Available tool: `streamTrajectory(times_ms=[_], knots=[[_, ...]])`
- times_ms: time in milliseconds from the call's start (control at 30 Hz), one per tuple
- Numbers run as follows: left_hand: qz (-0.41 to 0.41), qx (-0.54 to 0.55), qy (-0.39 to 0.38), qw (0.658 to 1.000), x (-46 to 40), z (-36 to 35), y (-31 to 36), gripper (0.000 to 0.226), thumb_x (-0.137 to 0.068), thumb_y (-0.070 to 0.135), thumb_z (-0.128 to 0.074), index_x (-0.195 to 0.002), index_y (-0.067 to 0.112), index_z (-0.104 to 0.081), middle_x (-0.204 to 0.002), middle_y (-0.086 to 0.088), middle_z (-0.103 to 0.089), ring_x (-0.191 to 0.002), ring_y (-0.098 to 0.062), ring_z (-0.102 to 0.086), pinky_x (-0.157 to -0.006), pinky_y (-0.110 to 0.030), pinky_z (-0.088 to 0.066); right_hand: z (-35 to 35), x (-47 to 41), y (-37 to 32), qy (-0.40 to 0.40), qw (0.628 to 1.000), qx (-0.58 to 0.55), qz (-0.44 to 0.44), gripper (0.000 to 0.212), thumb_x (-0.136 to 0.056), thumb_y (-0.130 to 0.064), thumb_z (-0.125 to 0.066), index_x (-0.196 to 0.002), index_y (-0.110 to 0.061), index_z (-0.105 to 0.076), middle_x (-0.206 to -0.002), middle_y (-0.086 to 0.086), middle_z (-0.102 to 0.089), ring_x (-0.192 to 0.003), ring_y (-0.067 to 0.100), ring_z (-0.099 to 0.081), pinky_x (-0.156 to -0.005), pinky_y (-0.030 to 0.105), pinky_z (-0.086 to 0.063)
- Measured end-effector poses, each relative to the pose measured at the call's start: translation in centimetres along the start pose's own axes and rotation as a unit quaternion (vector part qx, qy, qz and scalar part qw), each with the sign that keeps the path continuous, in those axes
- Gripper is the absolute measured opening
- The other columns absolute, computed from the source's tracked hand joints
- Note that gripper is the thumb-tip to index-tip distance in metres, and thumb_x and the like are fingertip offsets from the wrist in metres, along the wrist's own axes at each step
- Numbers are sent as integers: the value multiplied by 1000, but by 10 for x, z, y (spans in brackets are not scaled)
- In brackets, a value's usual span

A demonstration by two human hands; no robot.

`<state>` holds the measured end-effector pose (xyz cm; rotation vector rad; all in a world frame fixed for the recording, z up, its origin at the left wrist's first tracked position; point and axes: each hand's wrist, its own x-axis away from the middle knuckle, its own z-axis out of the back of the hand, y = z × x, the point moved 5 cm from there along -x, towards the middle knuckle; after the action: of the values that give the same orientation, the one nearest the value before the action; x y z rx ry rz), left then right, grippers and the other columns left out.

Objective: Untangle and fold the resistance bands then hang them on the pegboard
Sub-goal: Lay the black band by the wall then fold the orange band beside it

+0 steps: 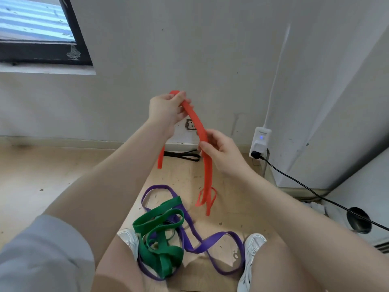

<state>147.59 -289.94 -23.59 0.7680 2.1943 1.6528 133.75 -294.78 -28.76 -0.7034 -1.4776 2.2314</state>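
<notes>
Nearest, 2 white shoes, left (130,239) and right (251,249), stand on the wooden floor (63,175) with bare knees in front of them. Between the shoes lies a heap of 2 bands: a green band (162,234) looped over itself, tangled with a purple band (210,245) that runs under it and curls out toward the right shoe and back toward the wall. Above and beyond this heap both hands hold a red band (197,127) up off the floor. The right hand (221,152) pinches the band lower down between thumb and fingers; the left hand (166,110), higher and farther, grips its top bend with curled fingers. The 2 hands are apart, joined by a short arc of band. From the right hand the red band hangs in doubled strands whose ends reach the floor just beyond the purple loop; another end drops behind the left forearm. Farther off, a black band (185,155) lies by the skirting, under a wall socket (190,124). To the right a white plug-in adapter (260,142) shows a blue light, with a black cable (305,186) trailing right. A dark-framed window (42,32) sits upper left.
</notes>
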Motion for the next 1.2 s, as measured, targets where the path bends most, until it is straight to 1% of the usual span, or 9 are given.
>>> streamTrajectory(times_ms=[133,200,333,400,500,733,933,1067,1200], knots=[[127,-62,-96,985,10,9,-44,47,-98,45,-35,-101,4,-58,-84,-9,-69,-73,-20,-67,-75,-34,-56,7,-11,-8,13,993,-111,-30,16,-96,-9,-47,-102,-19,-58,-80,-2,-64,-71,10,-65,-73,27,-57],[144,-126,-149,970,26,15,-70,50,-99,46,-28,-102,9,-61,-90,-8,-71,-84,-22,-68,-83,-37,-54,7,-18,-3,22,976,-202,-82,14,-96,-8,-45,-94,-14,-58,-75,1,-61,-64,9,-64,-64,24,-55],[54,-183,-176,966,51,19,-89,32,-98,31,-41,-119,13,-58,-105,-7,-69,-100,-19,-66,-89,-29,-53,8,-28,8,57,945,-294,-132,15,-97,-6,-44,-86,-7,-55,-74,8,-58,-66,15,-64,-61,26,-57],[-9,-209,-156,965,57,19,-81,23,-96,21,-48,-115,16,-60,-96,2,-70,-92,-9,-67,-80,-19,-54,6,-31,9,66,941,-306,-131,15,-97,-5,-44,-86,-4,-55,-79,11,-58,-69,17,-63,-59,26,-56],[-63,-223,-124,965,59,17,-62,11,-91,15,-57,-99,19,-63,-86,4,-72,-83,-11,-69,-77,-25,-57,8,-35,0,66,937,-321,-116,14,-96,-4,-45,-88,-2,-55,-81,12,-58,-70,19,-62,-62,27,-56],[-141,-270,-152,940,60,-15,-12,16,-83,8,-67,-98,4,-63,-87,-16,-71,-80,-22,-71,-71,-27,-59,37,-44,-49,97,943,-318,-35,14,-96,-3,-45,-93,-9,-58,-82,6,-63,-75,17,-61,-66,27,-55],[-158,-167,-114,966,48,-34,28,9,-84,4,-65,-83,12,-61,-66,-2,-66,-62,-12,-66,-57,-20,-54,37,-42,-50,45,969,-239,-50,51,-97,-50,-31,-92,-14,-67,-93,12,-70,-82,21,-63,-79,39,-50],[-135,-135,-59,980,36,-39,46,2,-85,8,-65,-86,7,-64,-64,2,-66,-57,-8,-60,-55,-16,-51,25,-18,-28,15,987,-158,-18,25,-97,-33,-46,-102,-13,-61,-84,3,-68,-82,20,-65,-89,44,-50],[-114,-87,-30,989,33,-37,52,8,-86,8,-64,-79,9,-60,-73,-4,-63,-60,-8,-62,-56,-15,-53,23,-3,-23,31,988,-147,-20,20,-90,-10,-58,-109,-14,-54,-78,2,-66,-69,13,-65,-71,30,-55]])
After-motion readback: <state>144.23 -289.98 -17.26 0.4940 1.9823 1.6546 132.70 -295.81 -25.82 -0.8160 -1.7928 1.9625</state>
